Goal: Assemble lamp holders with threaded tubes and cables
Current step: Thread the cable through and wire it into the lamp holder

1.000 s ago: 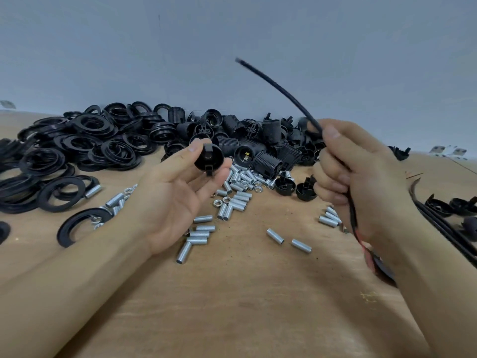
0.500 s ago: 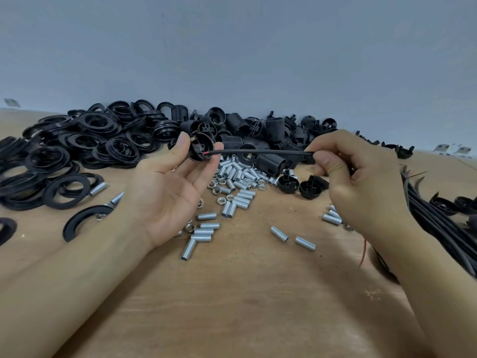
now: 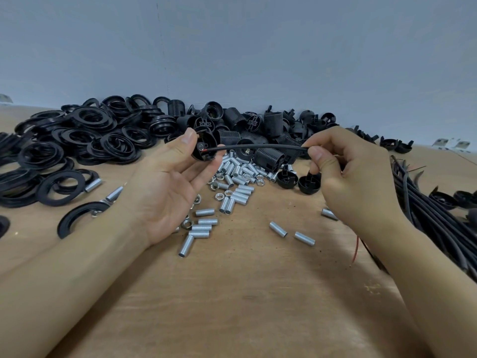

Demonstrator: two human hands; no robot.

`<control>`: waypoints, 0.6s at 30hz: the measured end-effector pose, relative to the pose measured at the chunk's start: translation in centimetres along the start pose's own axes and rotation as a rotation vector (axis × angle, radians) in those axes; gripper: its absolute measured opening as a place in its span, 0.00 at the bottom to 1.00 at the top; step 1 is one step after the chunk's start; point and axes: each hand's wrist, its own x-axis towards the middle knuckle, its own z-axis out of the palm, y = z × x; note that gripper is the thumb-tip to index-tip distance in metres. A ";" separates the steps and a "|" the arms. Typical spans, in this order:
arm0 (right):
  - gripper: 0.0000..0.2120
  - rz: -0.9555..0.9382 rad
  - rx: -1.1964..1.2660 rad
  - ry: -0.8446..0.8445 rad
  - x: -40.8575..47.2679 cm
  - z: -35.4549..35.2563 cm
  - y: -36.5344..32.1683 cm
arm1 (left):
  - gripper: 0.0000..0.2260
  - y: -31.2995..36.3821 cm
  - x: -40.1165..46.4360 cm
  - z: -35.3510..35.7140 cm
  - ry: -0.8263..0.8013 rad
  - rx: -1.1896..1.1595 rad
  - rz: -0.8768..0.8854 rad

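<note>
My left hand (image 3: 167,187) holds a black lamp holder cap (image 3: 206,148) between thumb and fingers, its short threaded tube end facing right. My right hand (image 3: 353,177) pinches a black cable (image 3: 258,147) that lies level between the hands. The cable's red-tipped end touches the cap's tube opening. The cable's far part runs under my right hand and trails down to a red wire (image 3: 357,248) near my right forearm.
Silver threaded tubes (image 3: 237,187) and nuts (image 3: 219,196) lie scattered mid-table. Black rings (image 3: 77,143) are heaped at left, black lamp holder bodies (image 3: 268,156) at the back, a cable bundle (image 3: 433,210) at right. Two caps (image 3: 296,180) sit near my right hand.
My right hand has swung the cable down from pointing up to lying level, and brought its end to the cap. My left hand has lifted the cap slightly.
</note>
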 end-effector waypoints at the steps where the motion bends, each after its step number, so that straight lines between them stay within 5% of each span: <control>1: 0.07 0.005 0.001 0.006 0.0 0.0 -0.1 | 0.07 0.0 0.0 0.0 0.000 0.000 -0.001; 18: 0.11 0.163 0.063 0.030 0.2 0.1 -0.5 | 0.10 0.2 -0.2 -0.1 -0.008 -0.015 -0.035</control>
